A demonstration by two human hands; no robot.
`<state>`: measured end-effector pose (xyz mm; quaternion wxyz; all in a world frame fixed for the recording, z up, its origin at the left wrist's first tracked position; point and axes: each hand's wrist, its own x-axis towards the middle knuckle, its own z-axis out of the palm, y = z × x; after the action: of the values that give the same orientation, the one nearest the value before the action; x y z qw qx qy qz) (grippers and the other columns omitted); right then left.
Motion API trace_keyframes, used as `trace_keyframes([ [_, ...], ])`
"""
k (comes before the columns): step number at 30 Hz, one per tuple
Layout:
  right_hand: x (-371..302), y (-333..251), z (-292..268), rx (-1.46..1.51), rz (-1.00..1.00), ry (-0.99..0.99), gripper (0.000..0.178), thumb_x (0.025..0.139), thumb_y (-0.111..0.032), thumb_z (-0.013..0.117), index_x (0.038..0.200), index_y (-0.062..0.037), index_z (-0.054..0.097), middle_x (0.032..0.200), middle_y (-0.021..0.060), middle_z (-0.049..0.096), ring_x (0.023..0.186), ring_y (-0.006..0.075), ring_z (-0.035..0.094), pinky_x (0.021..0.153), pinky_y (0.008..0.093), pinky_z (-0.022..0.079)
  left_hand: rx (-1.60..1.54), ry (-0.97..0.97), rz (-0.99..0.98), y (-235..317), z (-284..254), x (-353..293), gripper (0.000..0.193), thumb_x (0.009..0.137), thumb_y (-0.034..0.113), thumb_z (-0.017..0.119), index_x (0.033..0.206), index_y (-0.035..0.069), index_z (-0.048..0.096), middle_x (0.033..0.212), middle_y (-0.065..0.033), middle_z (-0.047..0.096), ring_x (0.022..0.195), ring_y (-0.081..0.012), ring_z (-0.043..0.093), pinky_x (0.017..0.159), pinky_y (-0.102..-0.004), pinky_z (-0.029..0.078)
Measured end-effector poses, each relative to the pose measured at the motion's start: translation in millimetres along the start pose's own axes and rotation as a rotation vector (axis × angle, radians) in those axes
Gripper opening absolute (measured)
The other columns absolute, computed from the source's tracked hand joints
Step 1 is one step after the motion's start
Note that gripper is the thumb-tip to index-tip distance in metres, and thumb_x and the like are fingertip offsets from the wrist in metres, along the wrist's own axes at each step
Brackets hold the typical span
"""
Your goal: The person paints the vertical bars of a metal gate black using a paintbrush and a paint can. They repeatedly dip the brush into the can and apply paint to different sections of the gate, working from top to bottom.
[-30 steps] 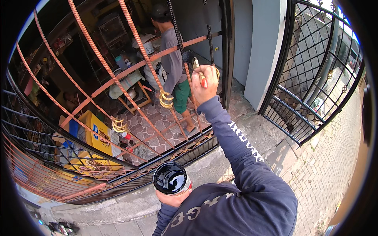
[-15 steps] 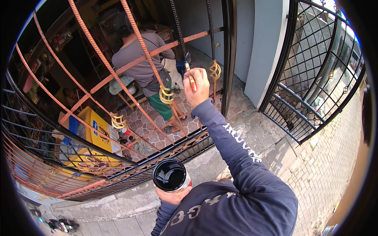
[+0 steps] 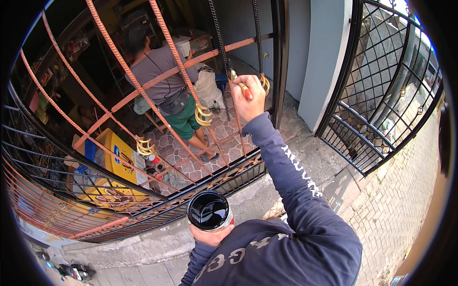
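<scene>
My right hand (image 3: 251,100) is closed around a paintbrush (image 3: 245,90) with a red-tipped handle. The dark bristles lie against a twisted grille bar (image 3: 219,39), black above the brush and reddish-brown below my hand. Beside that hand, a gold cage-like ornament (image 3: 265,85) sits on a neighbouring black bar. Low in front of my body, my left hand (image 3: 210,235) grips an open paint can (image 3: 230,222) from below and the side. Glossy black paint (image 3: 208,210) shows inside it.
Reddish-brown bars (image 3: 164,35) and a slanting crossbar (image 3: 176,70) fill the grille's left part. Behind it a person in a grey shirt (image 3: 157,78) stands near yellow boxes (image 3: 114,155). A black lattice gate (image 3: 381,86) stands to the right, beside a grey pillar (image 3: 325,66).
My right hand and the brush have moved slightly down and right along the bar. Behind the grille, the person has shifted left and turned the head. The can remains in my left hand.
</scene>
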<state>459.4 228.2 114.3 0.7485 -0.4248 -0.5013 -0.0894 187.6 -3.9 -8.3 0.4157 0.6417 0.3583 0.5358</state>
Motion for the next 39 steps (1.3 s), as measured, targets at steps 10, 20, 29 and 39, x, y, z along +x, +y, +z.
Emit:
trace_keyframes([
  [10, -6, -9, 7, -0.052, -0.03, 0.164, 0.016, 0.082, 0.001, 0.064, 0.097, -0.0029, 0.063, 0.1, 0.0162, 0.057, 0.089, 0.033, 0.063, 0.079, 0.041, 0.052, -0.02, -0.03, -0.042, 0, 0, 4, 0.098, 0.057, 0.007, 0.095, 0.139, -0.002, 0.043, 0.125, -0.0156, 0.064, 0.114, -0.0248, 0.066, 0.1, -0.0402, 0.054],
  [20, -25, -8, 7, -0.012, -0.051, -0.039, 0.015, 0.082, 0.004, 0.066, 0.095, -0.002, 0.063, 0.095, 0.0146, 0.06, 0.088, 0.0306, 0.064, 0.078, 0.0391, 0.053, -0.008, -0.034, -0.013, 7, -2, 6, 0.097, 0.058, 0.01, 0.096, 0.138, -0.002, 0.044, 0.126, -0.0161, 0.063, 0.114, -0.0254, 0.066, 0.101, -0.0398, 0.053],
  [29, -21, -8, 7, -0.143, -0.136, -0.088, 0.022, 0.081, -0.002, 0.069, 0.101, -0.0055, 0.06, 0.103, 0.0154, 0.057, 0.088, 0.0357, 0.065, 0.075, 0.0429, 0.055, -0.006, -0.04, 0.005, 15, -3, 0, 0.097, 0.058, 0.011, 0.096, 0.139, -0.003, 0.043, 0.126, -0.0164, 0.064, 0.113, -0.0254, 0.066, 0.101, -0.0399, 0.053],
  [39, -22, 0, 7, -0.063, -0.286, -0.085, 0.019, 0.082, -0.003, 0.068, 0.1, -0.0046, 0.061, 0.101, 0.0159, 0.059, 0.086, 0.0362, 0.065, 0.075, 0.0438, 0.055, -0.016, 0.057, -0.011, -1, -17, -9, 0.092, 0.059, 0.007, 0.094, 0.137, -0.004, 0.046, 0.123, -0.0153, 0.065, 0.11, -0.0243, 0.067, 0.099, -0.0393, 0.054],
])
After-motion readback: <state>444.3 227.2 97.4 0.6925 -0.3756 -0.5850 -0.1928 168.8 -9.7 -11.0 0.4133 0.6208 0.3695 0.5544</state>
